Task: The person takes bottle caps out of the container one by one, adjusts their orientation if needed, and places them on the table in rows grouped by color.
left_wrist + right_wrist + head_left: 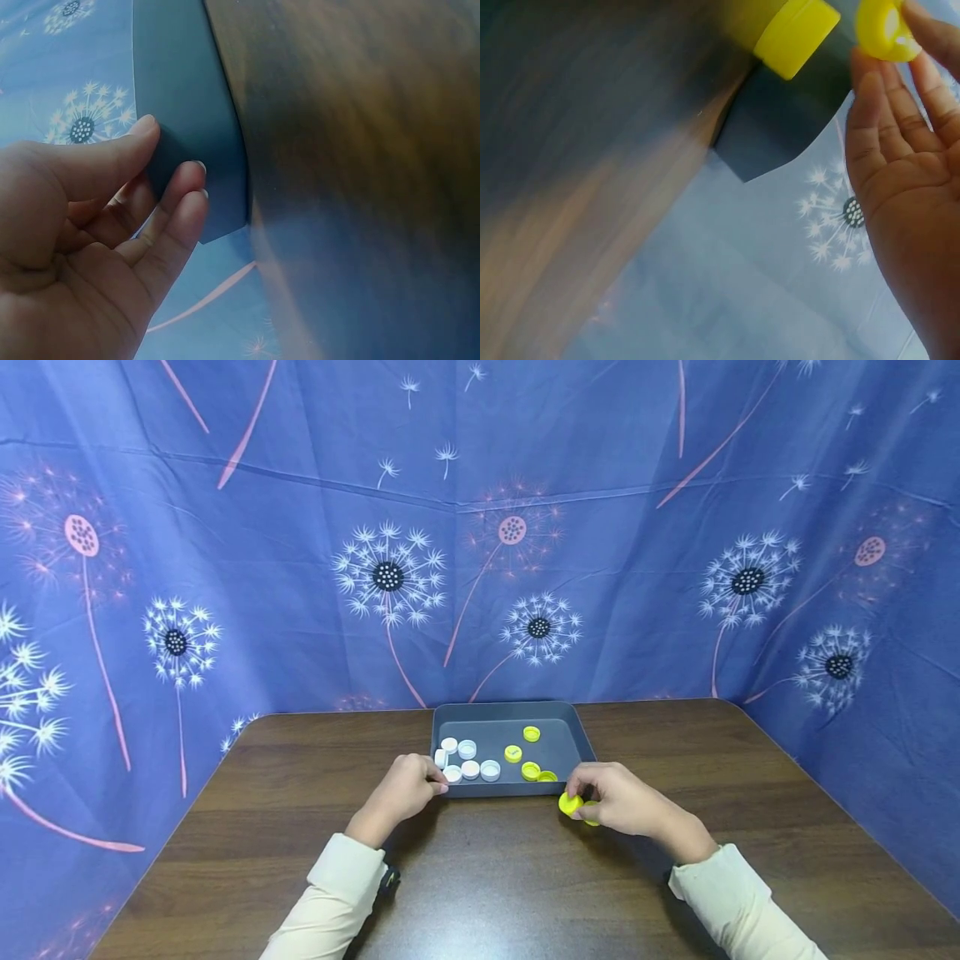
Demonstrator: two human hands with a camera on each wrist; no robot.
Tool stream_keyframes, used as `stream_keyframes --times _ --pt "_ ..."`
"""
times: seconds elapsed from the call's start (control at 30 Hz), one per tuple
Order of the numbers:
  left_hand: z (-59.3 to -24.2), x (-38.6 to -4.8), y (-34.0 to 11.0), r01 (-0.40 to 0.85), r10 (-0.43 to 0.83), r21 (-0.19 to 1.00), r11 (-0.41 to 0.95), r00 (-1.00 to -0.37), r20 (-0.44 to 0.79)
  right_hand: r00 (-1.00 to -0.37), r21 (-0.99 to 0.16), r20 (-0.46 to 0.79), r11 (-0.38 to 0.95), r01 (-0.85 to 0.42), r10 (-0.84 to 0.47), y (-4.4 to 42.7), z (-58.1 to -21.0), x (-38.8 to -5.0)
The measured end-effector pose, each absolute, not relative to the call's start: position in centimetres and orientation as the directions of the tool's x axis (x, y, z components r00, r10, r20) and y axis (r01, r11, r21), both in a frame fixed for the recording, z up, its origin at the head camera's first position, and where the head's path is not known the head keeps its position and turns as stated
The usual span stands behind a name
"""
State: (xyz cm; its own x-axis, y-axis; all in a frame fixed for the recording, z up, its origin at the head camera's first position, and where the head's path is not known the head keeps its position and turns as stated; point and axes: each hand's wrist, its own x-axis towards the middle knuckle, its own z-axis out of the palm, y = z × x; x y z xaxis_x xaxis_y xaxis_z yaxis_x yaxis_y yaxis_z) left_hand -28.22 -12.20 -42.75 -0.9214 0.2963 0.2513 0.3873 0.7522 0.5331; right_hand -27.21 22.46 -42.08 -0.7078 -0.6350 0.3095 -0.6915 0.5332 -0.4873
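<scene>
Right hand [621, 798] pinches a round yellow plastic cap [570, 804] before the near-right corner of the shallow, dark-grey rectangular tray [510, 790] — best raised clear of the rim. Left hand [405, 789] appears to grip the near-left corner — ideally steadily.

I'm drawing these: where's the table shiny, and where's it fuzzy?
Head view: pale glare on the table, low in the picture; left wrist view: the table looks smeary; right wrist view: fuzzy too, with bright shine on the held yellow cap.
</scene>
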Motion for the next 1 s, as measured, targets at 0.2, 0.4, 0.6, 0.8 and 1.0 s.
stream_keyframes --times 0.2,0.4,0.6,0.8,1.0 --pt "-42.68 -28.14 -12.16 0.374 0.286 0.537 0.756 -0.927 0.244 -0.673 -0.371 0.278 0.569 -0.734 -0.686 22.01 -42.06 -26.81" --pt "-42.61 -28.04 -12.15 0.386 0.292 0.528 0.757 -0.922 0.255 -0.673 -0.294 0.219 0.61 -0.736 -0.707 21.81 -41.96 -26.54" --pt "-42.57 -28.0 -12.13 0.37 0.288 0.535 0.759 -0.929 0.233 -0.673 -0.235 0.224 0.631 -0.739 -0.704 21.65 -42.01 -26.43" --pt "-42.4 -27.98 -12.08 0.367 0.29 0.535 0.761 -0.93 0.225 -0.692 -0.23 0.212 0.653 -0.722 -0.69 21.63 -42.13 -26.43" --pt "-42.28 -27.94 -12.02 0.359 0.285 0.538 0.763 -0.933 0.219 -0.697 -0.231 0.206 0.658 -0.717 -0.687 21.75 -42.17 -26.45"
